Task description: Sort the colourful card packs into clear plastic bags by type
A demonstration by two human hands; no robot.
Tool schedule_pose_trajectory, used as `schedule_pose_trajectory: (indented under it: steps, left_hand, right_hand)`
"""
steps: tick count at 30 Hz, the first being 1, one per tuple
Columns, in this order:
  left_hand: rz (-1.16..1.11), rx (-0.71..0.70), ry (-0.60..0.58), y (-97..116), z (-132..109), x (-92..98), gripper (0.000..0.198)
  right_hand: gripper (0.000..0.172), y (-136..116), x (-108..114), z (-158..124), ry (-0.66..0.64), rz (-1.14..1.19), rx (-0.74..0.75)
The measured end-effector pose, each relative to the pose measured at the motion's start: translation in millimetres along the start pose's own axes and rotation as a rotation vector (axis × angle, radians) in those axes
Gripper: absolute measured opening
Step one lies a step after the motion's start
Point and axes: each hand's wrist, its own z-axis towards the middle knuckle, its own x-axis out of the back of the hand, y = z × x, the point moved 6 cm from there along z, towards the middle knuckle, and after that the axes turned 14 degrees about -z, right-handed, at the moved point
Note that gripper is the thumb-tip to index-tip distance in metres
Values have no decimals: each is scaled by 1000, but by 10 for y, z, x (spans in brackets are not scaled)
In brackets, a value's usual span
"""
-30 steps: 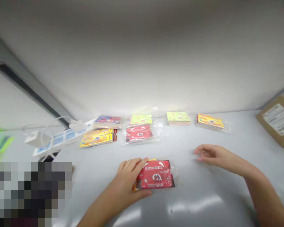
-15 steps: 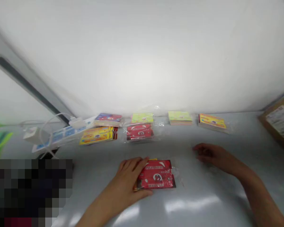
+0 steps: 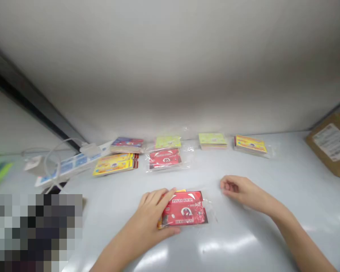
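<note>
**Holding red card packet [image 3: 184, 209] flat under left hand [image 3: 147, 216], near middle of white table [image 3: 272, 170].**
Pressing with open palm, fingers spread apart, not clamped; even downward pressure best for stopping slides on glossy top. Packet's long axis running left-right, slight tilt, printing upside down from near side, clear plastic flap [image 3: 211, 213] sticking out right. Yellow card edge [image 3: 180, 190] showing at far-left corner. Right hand [image 3: 238, 189] just right of packet, fingers loosely curled together, touching nothing. Along far edge, row of card stacks [image 3: 212, 141] and bagged red pack [image 3: 164, 159]; cardboard box [image 3: 331, 145] far right.
</note>
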Motion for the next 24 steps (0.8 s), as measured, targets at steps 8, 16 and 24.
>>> schedule_pose_trajectory:
  steps: [8, 16, 24]
  left_hand:
    - [12, 8, -8, 3, 10, 1, 76]
    - [14, 13, -8, 14, 18, 3, 77]
    - [20, 14, -7, 9, 23, 1, 76]
  right_hand:
    - [6, -117, -13, -6, 9, 96, 74]
    - [6, -395, -107, -50, -121, 248, 184]
    - [16, -384, -74, -57, -129, 296, 195]
